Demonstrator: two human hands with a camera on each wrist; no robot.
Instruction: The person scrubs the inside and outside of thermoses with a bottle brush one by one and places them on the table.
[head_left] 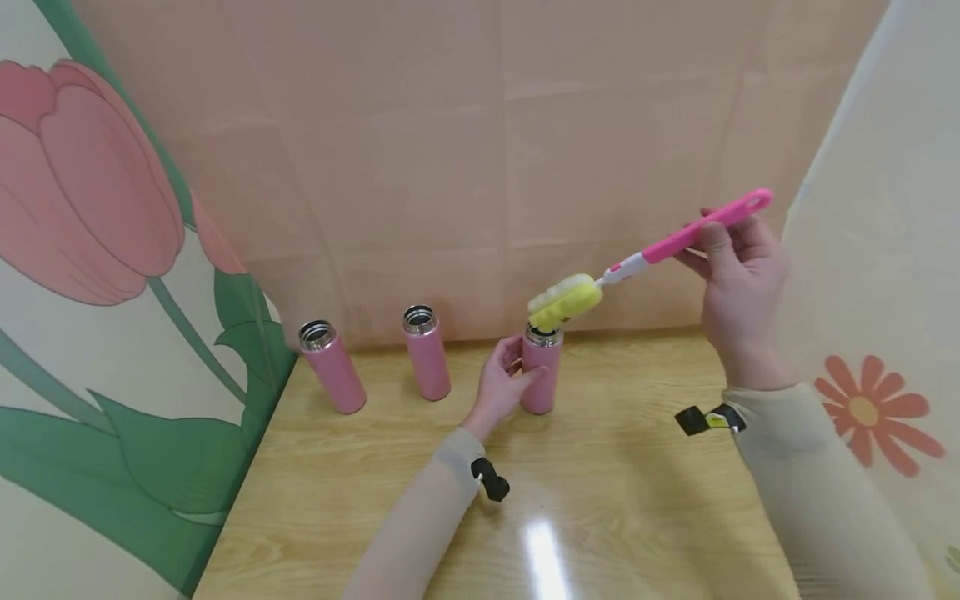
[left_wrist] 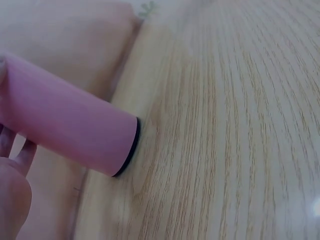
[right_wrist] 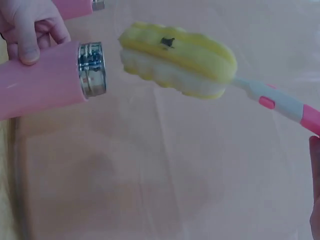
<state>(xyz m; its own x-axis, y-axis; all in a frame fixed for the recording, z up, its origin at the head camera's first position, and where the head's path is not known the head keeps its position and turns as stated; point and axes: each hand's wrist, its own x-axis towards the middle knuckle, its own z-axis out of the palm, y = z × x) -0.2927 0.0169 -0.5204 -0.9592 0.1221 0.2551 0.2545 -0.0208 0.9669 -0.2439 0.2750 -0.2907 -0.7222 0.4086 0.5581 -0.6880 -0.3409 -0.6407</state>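
Head view: your left hand [head_left: 501, 385] grips the pink cylindrical metal-necked bottle [head_left: 542, 387], upright near the back edge of the wood-grain counter [head_left: 615, 442]; your right hand [head_left: 741, 279] pinches the pink-handled plastic brush [head_left: 628, 266] just above it.

Left wrist view: the bottle's smooth body [left_wrist: 70, 117] looks stiff, perhaps slippery; steady it midway.

Right wrist view: the yellow-and-white sponge head [right_wrist: 177, 61], just apart from the neck [right_wrist: 92, 69], looks light and squashy; hold the rigid handle [right_wrist: 311, 120].

- We get bright, even light in the head view; both wrist views look dimmer and hazier.
- We see a white glare streak [head_left: 546, 560] on the near bench [head_left: 315, 517], a soft shadow [head_left: 667, 471] rightward.
- We catch glints on the steel rim [right_wrist: 94, 70].
- We find the sponge brush [right_wrist: 177, 60] slightly soft, the backdrop [left_wrist: 65, 30] blurred.
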